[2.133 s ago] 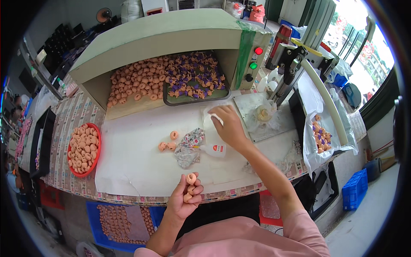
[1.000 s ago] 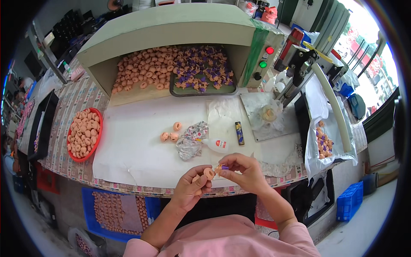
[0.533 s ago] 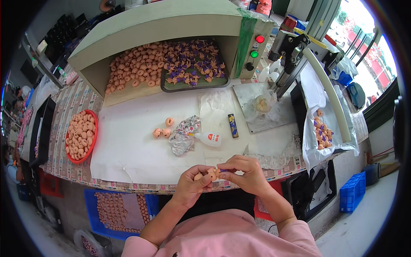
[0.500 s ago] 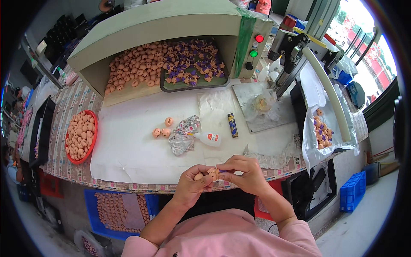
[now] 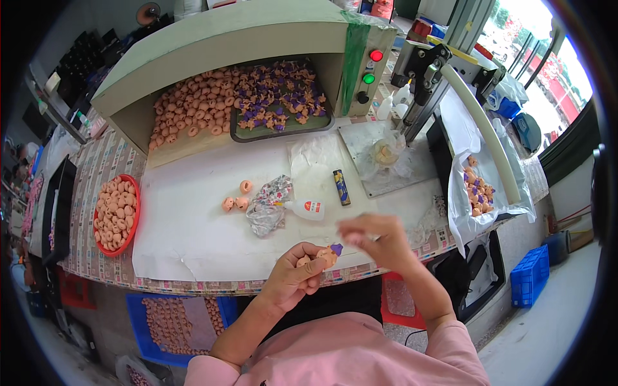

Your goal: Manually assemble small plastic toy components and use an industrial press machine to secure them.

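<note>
My left hand [image 5: 293, 283] is closed around a small peach doll figure [image 5: 327, 257] with a purple part at its upper right end. Another peach piece shows partly between the fingers of that hand. Just to the right hovers my right hand [image 5: 376, 241], apart from the figure; motion smears its fingers, so what they do is unclear. On the white paper beyond lie several loose peach doll heads [image 5: 246, 186], a crumpled flowered cloth [image 5: 269, 206], a white squeeze bottle [image 5: 305, 209] on its side and a dark blue tube [image 5: 341, 187].
A red basket [image 5: 136, 222] of doll heads stands at left. Under the box-shaped hood [image 5: 219, 61], more heads lie beside a dark tray [image 5: 283, 133] of purple-and-peach figures. At right are a lever press [image 5: 421, 96] and a lined bin [image 5: 458, 222] holding figures.
My right hand has come off the doll figure and moved up and to the right. The figure stays in my left hand, its purple end now exposed. The view has shifted slightly.
</note>
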A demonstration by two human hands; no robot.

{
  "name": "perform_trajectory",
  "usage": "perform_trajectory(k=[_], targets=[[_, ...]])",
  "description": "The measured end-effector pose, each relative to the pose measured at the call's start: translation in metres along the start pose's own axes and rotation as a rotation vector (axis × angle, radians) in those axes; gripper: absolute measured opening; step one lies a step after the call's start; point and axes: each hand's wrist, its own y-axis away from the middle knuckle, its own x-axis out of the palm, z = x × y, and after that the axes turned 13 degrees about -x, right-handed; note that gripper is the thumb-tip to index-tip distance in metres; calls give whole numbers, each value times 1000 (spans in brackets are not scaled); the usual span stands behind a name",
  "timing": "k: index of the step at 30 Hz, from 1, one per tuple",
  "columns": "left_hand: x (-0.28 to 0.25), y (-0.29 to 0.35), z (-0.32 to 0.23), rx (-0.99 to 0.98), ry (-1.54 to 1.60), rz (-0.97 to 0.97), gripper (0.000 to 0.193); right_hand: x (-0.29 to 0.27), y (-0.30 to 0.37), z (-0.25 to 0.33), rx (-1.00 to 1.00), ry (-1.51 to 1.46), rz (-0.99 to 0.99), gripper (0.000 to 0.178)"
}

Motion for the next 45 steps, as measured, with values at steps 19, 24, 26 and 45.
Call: perform_trajectory(k=[19,24,26,45], targets=[[-15,20,-6,131,24,64,30,-142,-103,-24,-136,984,-663,21],[-5,11,-11,153,-6,62,33,-92,-34,-117,203,838,-304,30],[5,1,-8,133,19,111,34,-75,-32,-140,145,661,-363,31],[77,-57,-75,180,-535,-190,17,-222,83,-37,251,895,-773,24]])
